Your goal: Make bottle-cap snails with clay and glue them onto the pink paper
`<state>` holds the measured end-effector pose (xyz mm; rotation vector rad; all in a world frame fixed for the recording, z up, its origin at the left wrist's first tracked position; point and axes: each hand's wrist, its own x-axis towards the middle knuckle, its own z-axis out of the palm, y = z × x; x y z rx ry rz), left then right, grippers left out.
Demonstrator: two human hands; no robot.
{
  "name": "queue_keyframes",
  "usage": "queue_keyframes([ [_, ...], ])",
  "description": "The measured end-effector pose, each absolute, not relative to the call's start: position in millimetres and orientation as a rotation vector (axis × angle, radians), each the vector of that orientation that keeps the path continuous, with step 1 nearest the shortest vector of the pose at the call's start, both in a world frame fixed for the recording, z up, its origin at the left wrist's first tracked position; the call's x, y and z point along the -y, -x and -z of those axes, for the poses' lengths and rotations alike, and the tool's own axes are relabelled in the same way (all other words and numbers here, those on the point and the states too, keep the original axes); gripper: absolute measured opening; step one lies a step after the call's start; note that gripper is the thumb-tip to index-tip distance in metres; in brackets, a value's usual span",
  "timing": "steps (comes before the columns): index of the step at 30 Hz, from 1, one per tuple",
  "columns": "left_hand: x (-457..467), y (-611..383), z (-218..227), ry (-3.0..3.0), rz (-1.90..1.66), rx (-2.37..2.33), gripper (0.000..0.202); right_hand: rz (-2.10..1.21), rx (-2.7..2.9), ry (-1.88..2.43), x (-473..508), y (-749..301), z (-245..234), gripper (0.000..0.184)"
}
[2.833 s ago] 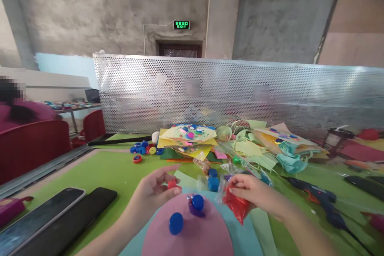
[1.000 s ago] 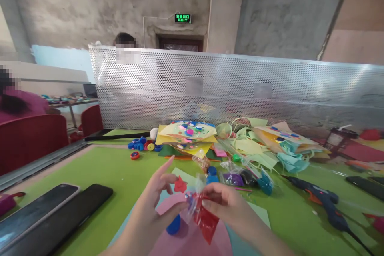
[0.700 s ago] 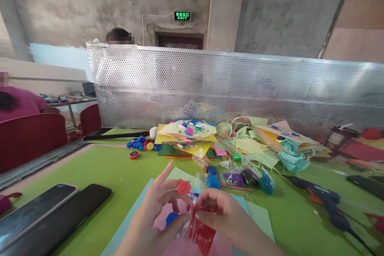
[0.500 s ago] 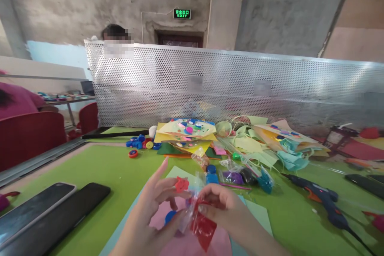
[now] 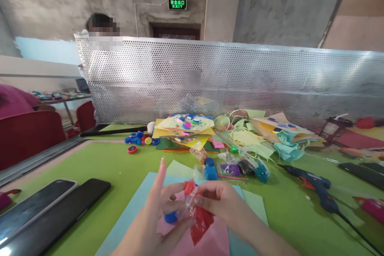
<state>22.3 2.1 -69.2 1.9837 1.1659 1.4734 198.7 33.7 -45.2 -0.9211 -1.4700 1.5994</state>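
Between my two hands is a small clear bag of red modelling clay (image 5: 201, 224). My right hand (image 5: 220, 200) pinches it near its top, fingers closed. My left hand (image 5: 154, 216) grips the bag's clear plastic from the other side, its index finger pointing up. A loose lump of red clay (image 5: 189, 187) sits at the left fingertips, against the bag's neck. Beneath the hands, a pink paper shape (image 5: 214, 240) lies on light blue paper (image 5: 129, 212). Next to the left fingers a blue cap (image 5: 170, 217) is partly hidden.
Bags of purple clay (image 5: 230, 169) and teal clay (image 5: 261, 172) lie ahead. A glue gun (image 5: 318, 188) with its cord is at right, two phones (image 5: 75, 208) at left. Bottle caps (image 5: 138, 138) and decorated paper (image 5: 183, 126) stand before a perforated metal screen (image 5: 228, 76).
The loose red lump has come down and right, against the bag's neck. My hands have drawn closer together around the bag. The view has shifted slightly.
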Motion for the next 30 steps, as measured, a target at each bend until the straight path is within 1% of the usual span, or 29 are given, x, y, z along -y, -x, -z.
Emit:
queue_keyframes([
  [3,-7.4,-18.9,71.0,-2.029,-1.449,-1.137,0.090,-1.623,1.416,0.991,-32.4,-197.1,44.5,0.040],
  [6,-10.6,-16.5,68.1,-1.952,-1.447,-1.128,0.089,-1.626,1.336,1.037,-30.9,-197.6,42.6,0.044],
  [10,-10.7,-20.0,56.0,-1.776,-1.478,-1.151,0.090,-1.582,1.317,1.083,-29.9,-201.8,41.7,0.041],
  [17,-15.6,-26.2,40.3,-1.360,-1.461,-1.011,0.089,-1.540,1.374,1.006,-28.1,-205.0,41.7,0.035],
  [20,-16.1,-26.4,39.3,-1.335,-1.449,-1.009,0.087,-1.432,1.495,1.035,-27.9,-202.6,41.0,0.034],
  [26,-18.2,-24.5,40.6,-1.249,-1.347,-0.986,0.090,-1.184,1.626,1.180,-26.7,-202.4,39.4,0.024],
  [30,-21.5,-21.9,38.6,-1.166,-1.275,-0.961,0.100,-1.074,1.724,1.240,-24.3,-206.2,38.5,0.031],
])
